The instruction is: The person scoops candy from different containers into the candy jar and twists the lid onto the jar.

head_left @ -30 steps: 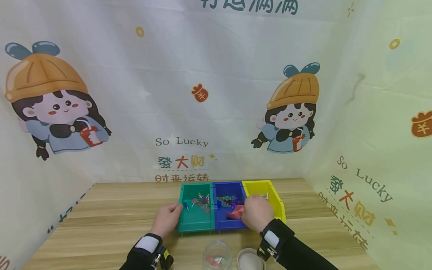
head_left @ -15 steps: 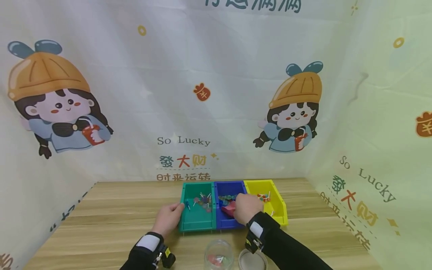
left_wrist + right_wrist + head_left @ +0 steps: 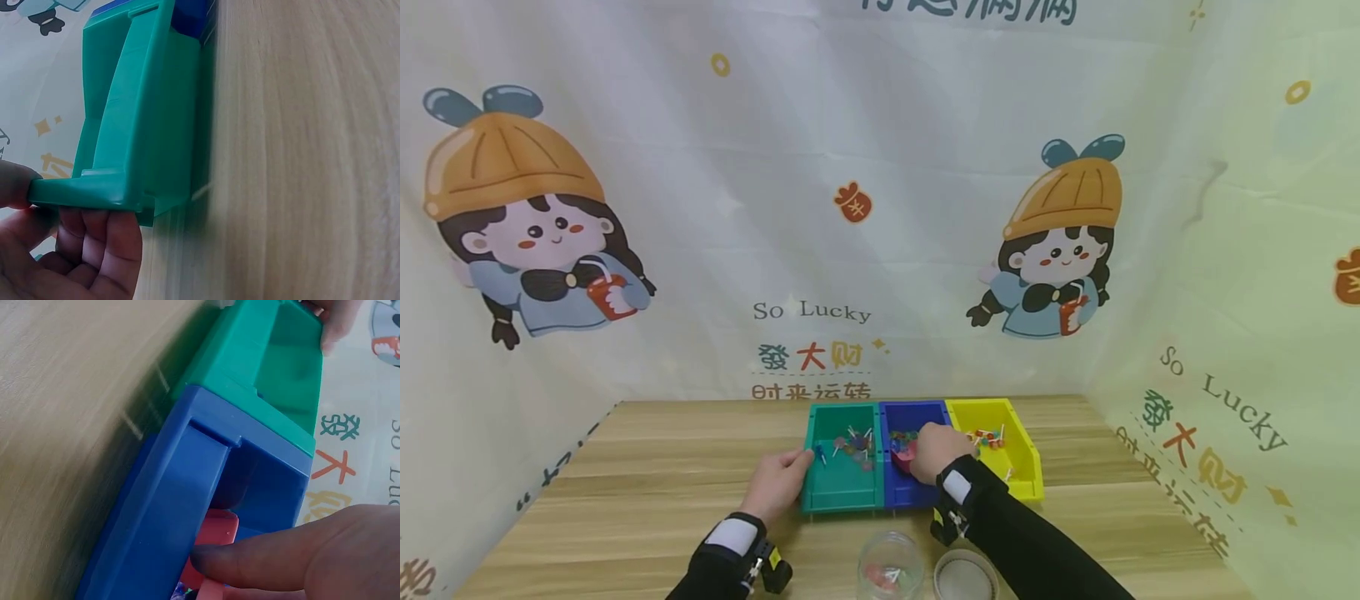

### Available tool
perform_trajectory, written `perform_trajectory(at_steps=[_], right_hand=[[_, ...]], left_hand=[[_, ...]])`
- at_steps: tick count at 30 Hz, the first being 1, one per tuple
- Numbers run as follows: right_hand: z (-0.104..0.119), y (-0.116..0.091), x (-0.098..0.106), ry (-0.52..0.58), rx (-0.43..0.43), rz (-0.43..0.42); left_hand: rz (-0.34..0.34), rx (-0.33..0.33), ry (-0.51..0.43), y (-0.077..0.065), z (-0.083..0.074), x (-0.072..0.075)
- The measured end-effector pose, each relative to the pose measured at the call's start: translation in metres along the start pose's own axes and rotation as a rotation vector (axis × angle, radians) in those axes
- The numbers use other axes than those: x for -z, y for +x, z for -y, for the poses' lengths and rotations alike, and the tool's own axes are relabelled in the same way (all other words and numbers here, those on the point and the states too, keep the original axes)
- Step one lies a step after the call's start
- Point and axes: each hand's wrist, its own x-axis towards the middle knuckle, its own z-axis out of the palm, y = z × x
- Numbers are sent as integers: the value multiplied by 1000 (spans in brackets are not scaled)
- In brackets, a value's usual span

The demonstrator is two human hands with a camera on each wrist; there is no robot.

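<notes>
My left hand [image 3: 778, 482] pinches the left wall of the green bin [image 3: 842, 501], thumb on one side and curled fingers on the other in the left wrist view. Over the blue bin [image 3: 910, 497], my right hand [image 3: 940, 452] grips a pink scoop [image 3: 903, 457]. In the right wrist view the thumb presses on the scoop [image 3: 219, 528], whose front dips inside the bin. Small translucent coloured pieces [image 3: 902, 439] lie at the back of the blue bin, partly hidden by the scoop and hand.
Joined on the right is a yellow bin [image 3: 1028, 479] with small red and orange pieces on white sticks. Similar pieces [image 3: 857, 446] lie in the green bin. A clear jar [image 3: 891, 546] with pinkish contents and a round lid [image 3: 966, 577] stand in front.
My right hand has moved left with the scoop, from beside the yellow bin further over the blue one, uncovering the yellow bin's pieces. The left hand keeps its hold.
</notes>
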Motion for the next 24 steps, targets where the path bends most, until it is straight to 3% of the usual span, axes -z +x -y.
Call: perform_trajectory(at_steps=[5, 13, 19, 24], right_hand=[[4, -2, 1, 18, 0, 9], [6, -5, 1, -38, 39, -63], [2, -2, -4, -9, 31, -42], [4, 4, -7, -87, 33, -92]], left_hand=[[5, -2, 7, 0, -1, -1], [1, -14, 36, 0, -2, 0], [-7, -24, 37, 0, 0, 0], [12, -16, 25, 0, -1, 0]])
